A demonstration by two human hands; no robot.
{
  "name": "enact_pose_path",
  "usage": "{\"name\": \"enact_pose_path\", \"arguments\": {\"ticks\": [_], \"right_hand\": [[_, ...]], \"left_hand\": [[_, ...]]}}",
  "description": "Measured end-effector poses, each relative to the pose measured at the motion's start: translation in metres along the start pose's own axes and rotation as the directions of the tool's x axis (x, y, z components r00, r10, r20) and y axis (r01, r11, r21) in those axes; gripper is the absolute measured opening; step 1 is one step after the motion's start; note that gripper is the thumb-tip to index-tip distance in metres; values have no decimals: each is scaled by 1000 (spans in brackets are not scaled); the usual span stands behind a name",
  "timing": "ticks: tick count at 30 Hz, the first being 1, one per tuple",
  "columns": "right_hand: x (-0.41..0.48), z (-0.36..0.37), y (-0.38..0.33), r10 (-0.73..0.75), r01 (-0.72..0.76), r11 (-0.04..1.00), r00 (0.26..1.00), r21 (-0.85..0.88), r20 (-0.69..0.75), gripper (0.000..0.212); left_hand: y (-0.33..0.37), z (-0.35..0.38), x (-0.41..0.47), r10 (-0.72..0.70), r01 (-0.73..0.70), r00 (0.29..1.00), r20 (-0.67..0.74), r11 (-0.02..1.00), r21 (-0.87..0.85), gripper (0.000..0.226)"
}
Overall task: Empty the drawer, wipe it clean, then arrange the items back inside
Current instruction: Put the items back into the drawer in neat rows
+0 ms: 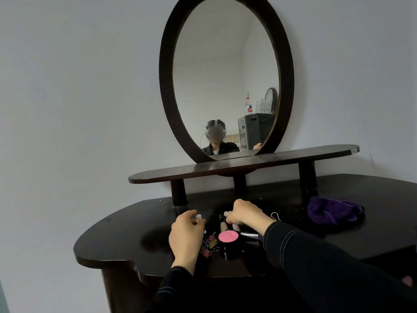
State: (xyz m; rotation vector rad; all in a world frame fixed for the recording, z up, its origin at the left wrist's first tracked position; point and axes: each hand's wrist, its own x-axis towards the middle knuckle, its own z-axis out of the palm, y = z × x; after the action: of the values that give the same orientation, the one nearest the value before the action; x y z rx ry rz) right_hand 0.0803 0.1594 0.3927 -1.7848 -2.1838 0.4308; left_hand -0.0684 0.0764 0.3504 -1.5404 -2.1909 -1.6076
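Gripping tubes [198, 217], left hand [185, 236] and right hand [244, 212] occupy tabletop [126, 240] centre.

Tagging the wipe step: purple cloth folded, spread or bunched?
Bunched. The purple cloth lies in a crumpled heap on the dresser top, apart from the right hand; no flat or squared edges show.

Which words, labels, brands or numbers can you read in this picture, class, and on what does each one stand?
None can be read.
The bottle reflected in the mirror: red-and-white label, too small and blurred.
The clock reflected beside it: no numerals legible.
The pink-topped compact and binder clips on the dressing table: no print shows.
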Motion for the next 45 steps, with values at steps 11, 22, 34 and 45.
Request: {"name": "enact_pose_path", "arguments": {"ticks": [11, 22, 34, 45], "right_hand": [[-37, -40, -16, -438, 361, 706, 898, 609, -24, 25], [-71, -41, -36, -673, 578, 696, 732, 426, 106, 26], [-74, -37, -25, -601, 564, 686, 795, 461, -78, 11], [-165, -18, 71, -439, 435, 504, 873, 746, -212, 19]], "left_hand": [[19, -7, -9, 233, -268, 952, -200, 948, -172, 37], [20, -10, -14, 267, -315, 948, -173, 866, -389, 26], [20, -10, -15, 442, -487, 871, -215, 834, -258, 22], [33, -27, -111, 509, -544, 837, -200, 745, -386, 18]]}}
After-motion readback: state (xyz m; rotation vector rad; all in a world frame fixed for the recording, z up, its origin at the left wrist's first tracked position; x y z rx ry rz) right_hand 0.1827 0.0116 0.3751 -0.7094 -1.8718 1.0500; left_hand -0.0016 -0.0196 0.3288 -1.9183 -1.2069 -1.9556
